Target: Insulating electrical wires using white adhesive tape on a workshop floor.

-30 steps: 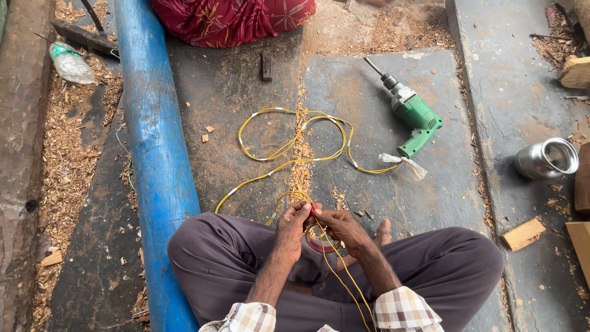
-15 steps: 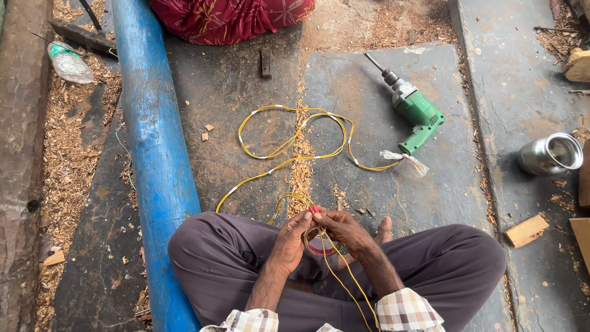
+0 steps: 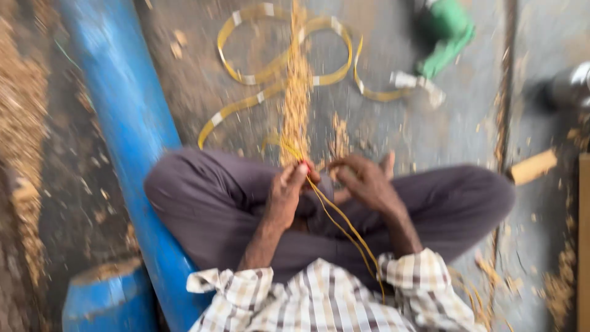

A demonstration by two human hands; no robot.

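over dusty concrete, left hand (image 3: pixel 286 195) and right hand (image 3: pixel 367 182) each pinch yellow wire (image 3: pixel 335 216) in tight grip.

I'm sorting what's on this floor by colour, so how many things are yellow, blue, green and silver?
Yellow: 1, the cable, running to the left hand and right hand
Blue: 2, the pipe and a drum
Green: 1, the drill
Silver: 1, the metal cup
Total: 5
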